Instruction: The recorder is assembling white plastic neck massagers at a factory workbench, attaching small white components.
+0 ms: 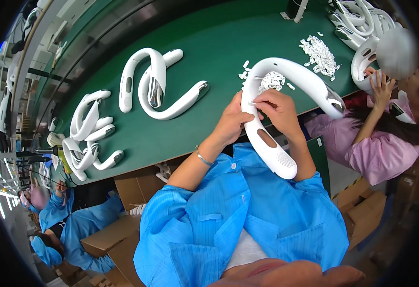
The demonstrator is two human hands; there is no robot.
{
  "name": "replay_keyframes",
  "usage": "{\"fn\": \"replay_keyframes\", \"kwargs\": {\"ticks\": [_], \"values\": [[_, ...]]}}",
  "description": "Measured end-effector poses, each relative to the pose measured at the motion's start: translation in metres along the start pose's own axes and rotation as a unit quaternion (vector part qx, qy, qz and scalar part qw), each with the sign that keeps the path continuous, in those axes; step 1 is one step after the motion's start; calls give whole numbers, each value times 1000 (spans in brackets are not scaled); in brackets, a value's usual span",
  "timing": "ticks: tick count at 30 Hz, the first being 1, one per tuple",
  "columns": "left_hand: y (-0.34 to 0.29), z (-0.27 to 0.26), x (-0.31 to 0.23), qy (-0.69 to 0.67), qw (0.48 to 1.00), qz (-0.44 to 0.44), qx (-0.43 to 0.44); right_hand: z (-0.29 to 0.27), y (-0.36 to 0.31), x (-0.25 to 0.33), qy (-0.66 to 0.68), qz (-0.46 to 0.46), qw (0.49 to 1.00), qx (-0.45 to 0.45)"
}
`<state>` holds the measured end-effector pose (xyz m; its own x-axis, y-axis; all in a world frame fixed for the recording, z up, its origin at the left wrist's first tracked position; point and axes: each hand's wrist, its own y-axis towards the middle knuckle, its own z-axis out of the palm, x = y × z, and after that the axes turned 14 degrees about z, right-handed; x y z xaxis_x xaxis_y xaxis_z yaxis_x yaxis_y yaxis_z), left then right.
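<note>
A white U-shaped neckband device (277, 158) is held up over the front edge of the bench, its curve toward the far side. It has a brown oval window, a dotted grille at the near end and a shiny tip on the other arm. My left hand (232, 120) is closed round its left arm. On the inner side, my right hand (280, 111) pinches what looks like a small white plastic piece (251, 102) against the device. Just beyond, a heap of similar small white pieces (272, 80) lies partly hidden behind the device.
Another heap of small white pieces (320, 53) lies farther right on the green bench (209, 52). Similar neckbands (171, 112) lie left, with more (87, 129) beyond. At right, a person in pink (379, 148) handles a neckband. Cardboard boxes (140, 186) stand below, near a person in blue (82, 225).
</note>
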<state>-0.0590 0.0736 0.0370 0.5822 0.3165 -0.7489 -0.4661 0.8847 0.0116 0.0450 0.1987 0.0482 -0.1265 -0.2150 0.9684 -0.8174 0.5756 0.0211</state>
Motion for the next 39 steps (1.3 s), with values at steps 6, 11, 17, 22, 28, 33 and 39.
{"fn": "replay_keyframes", "kwargs": {"ticks": [6, 11, 17, 22, 28, 33, 39], "values": [[-4, 1, 1, 48, 998, 15, 28, -5, -5, 6, 120, 167, 974, 95], [-10, 5, 1, 37, 999, -5, 10, -1, -11, 21, 137, 198, 968, 75], [-10, 10, 8, 46, 998, 46, -28, 1, -11, 24, 161, 225, 959, 57], [-17, 4, 14, 76, 995, 69, 19, -3, -13, 5, 35, 211, 974, 79], [-17, 2, 19, 118, 988, 101, 2, 3, -20, 17, 9, 103, 995, -12], [-22, -4, 23, 166, 972, 165, 2, 7, -27, -10, 79, 55, 995, -15], [-22, -2, 24, 147, 976, 161, -3, 10, -19, -28, 282, 287, 913, 71]]}}
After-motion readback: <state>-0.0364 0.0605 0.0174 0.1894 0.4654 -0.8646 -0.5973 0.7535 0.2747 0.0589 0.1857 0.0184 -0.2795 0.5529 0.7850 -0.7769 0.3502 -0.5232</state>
